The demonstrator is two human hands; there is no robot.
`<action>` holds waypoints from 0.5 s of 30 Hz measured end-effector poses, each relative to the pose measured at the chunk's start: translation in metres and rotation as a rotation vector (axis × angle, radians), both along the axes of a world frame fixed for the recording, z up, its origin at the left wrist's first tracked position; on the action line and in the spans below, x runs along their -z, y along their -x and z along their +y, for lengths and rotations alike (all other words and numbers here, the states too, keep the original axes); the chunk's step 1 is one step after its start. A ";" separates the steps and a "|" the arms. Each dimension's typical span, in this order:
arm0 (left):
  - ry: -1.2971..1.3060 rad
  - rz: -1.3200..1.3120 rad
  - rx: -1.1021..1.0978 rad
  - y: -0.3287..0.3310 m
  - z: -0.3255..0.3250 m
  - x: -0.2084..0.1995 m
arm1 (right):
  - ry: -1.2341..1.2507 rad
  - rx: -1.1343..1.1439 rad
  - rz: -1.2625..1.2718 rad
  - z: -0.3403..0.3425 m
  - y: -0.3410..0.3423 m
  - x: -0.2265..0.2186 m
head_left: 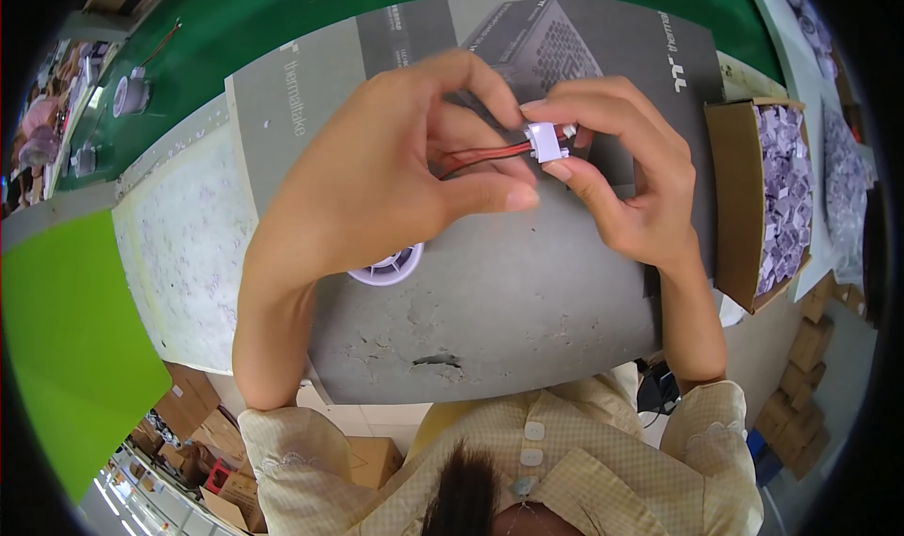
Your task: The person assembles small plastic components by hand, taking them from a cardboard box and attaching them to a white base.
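My right hand point(640, 164) pinches a small white plastic clip point(547, 142) between thumb and fingertips. Red and black wires point(490, 152) run from the clip leftward into my left hand point(377, 160), whose curled fingers close round them. The left thumb sticks out toward the clip, and the left index fingertip is close to its upper edge. A small white connector end point(569, 131) shows just right of the clip. Below my left hand lies a round white ribbed part point(391, 267), partly covered by the wrist; whether the wires lead to it is hidden.
A grey printed cardboard sheet point(490, 320), torn near the front, covers the work surface. To the right stands a cardboard box point(734, 188) full of small white plastic pieces point(783, 197). Beyond runs a green belt point(311, 4), carrying another round white part point(132, 94) with wires.
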State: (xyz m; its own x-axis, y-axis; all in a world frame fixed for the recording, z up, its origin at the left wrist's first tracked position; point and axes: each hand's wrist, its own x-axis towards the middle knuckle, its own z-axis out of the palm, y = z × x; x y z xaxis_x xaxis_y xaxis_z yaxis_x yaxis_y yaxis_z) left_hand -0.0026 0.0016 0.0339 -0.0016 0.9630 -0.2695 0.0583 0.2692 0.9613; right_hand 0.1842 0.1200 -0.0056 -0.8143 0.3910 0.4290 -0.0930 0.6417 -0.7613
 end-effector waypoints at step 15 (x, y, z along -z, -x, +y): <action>-0.187 1.429 -0.196 -0.039 -0.026 -0.004 | -0.196 0.039 -0.119 0.001 0.000 0.010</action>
